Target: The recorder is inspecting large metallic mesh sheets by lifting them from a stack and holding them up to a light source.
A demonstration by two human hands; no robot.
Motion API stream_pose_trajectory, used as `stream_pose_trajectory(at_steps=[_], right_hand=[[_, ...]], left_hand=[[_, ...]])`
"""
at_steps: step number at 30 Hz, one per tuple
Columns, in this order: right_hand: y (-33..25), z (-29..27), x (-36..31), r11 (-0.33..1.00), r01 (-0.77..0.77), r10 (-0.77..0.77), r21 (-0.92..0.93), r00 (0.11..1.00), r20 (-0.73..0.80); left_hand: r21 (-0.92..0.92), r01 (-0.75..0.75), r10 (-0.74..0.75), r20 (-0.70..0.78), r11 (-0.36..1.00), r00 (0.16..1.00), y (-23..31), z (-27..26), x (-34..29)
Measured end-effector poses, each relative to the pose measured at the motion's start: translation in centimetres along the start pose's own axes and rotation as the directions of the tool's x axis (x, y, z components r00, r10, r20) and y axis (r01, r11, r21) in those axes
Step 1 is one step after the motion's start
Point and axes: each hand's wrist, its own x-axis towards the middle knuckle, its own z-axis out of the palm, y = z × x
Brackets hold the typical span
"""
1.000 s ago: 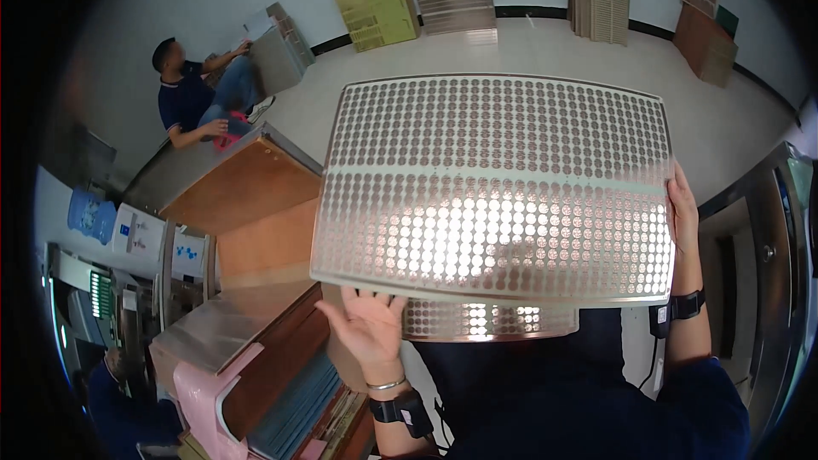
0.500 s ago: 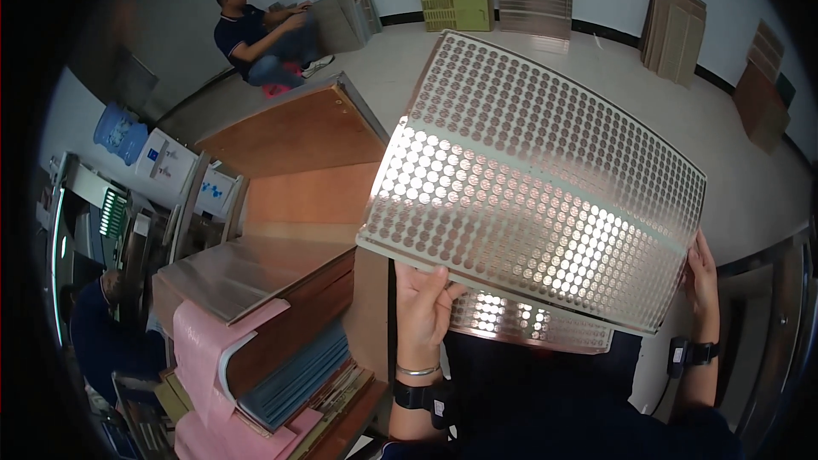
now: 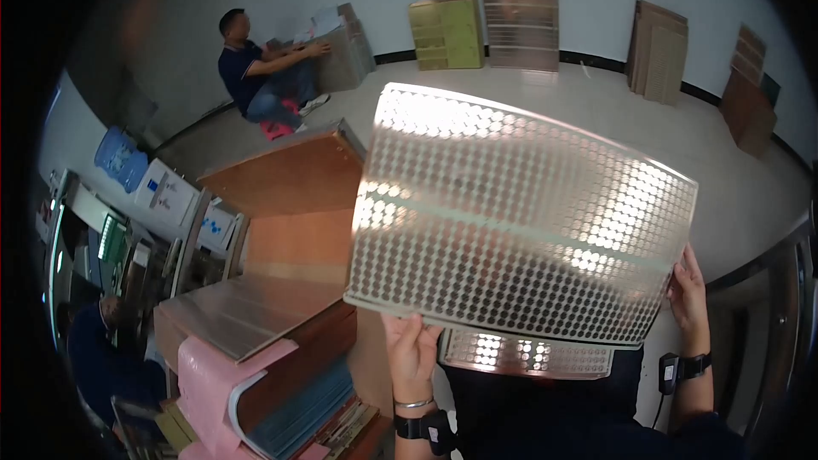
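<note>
A large, shiny panel covered in rows of small round pads fills the middle of the view, tilted toward me. My left hand grips its lower left edge, thumb on the face. At the lower right side, my right hand holds the edge, its other fingers partly behind the panel. Below, a second panel with similar round pads lies at my lap, mostly covered by the first. Both wrists carry black straps with small devices.
At left stands an opened wooden box beside a metal-topped surface, pink wrap and stacked blue sheets. A seated person works beyond; another person is at far left. Panels lean along the wall.
The panel has tipped and turned slightly, so its bright reflections moved. It sits lower in view on the whole, with both hands still on it. The seated person's arms reach farther toward the stack.
</note>
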Motion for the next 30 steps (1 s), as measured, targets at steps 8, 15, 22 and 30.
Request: stream_pose_trajectory(at_steps=[8,15,22,30], right_hand=[[-1.1,2.3,0.2,0.992,-0.063,0.049,0.107,0.991,0.124],[-2.3,3.5,0.5,0.989,-0.081,0.058,0.123,0.982,0.179],[-3.0,4.0,0.8,0.983,-0.125,0.077,0.133,0.946,0.315],[-2.0,6.5,1.6,0.99,-0.137,0.12,0.027,0.934,0.336]], left_hand=[[-0.001,-0.081,0.081,-0.065,0.997,0.995,1.0,-2.3,0.0],[-0.013,-0.079,0.077,-0.117,0.997,0.99,0.7,-4.9,0.4],[-0.063,-0.105,0.094,-0.159,0.992,0.983,1.5,-5.6,0.1],[0.019,-0.193,0.194,-0.137,0.981,0.971,4.8,-3.3,-0.9]])
